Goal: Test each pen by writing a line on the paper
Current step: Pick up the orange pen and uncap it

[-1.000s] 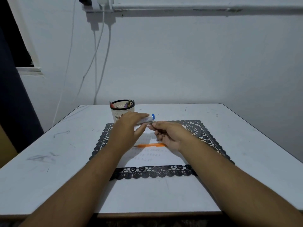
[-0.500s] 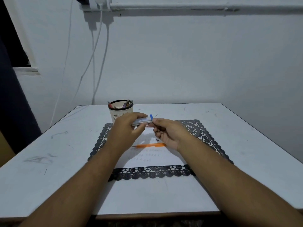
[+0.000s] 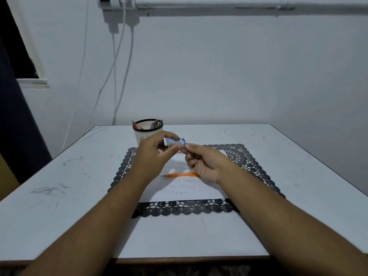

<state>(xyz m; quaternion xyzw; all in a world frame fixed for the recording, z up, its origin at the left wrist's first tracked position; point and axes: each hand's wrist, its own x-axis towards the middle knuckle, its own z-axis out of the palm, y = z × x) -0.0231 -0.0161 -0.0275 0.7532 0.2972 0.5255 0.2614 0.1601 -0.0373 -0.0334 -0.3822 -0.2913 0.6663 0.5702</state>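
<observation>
No words or numbers can be read here. The small white and blue box (image 3: 173,141) has a blue label, but its print is too blurry to read. The paper (image 3: 180,188) has rows of faint pen marks that are too small to read.

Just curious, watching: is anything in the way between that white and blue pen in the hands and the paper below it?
Only the orange pen lies across the paper, under the hands. The left hand and right hand hold the white and blue pen above it; bare paper remains nearer the person.
</observation>
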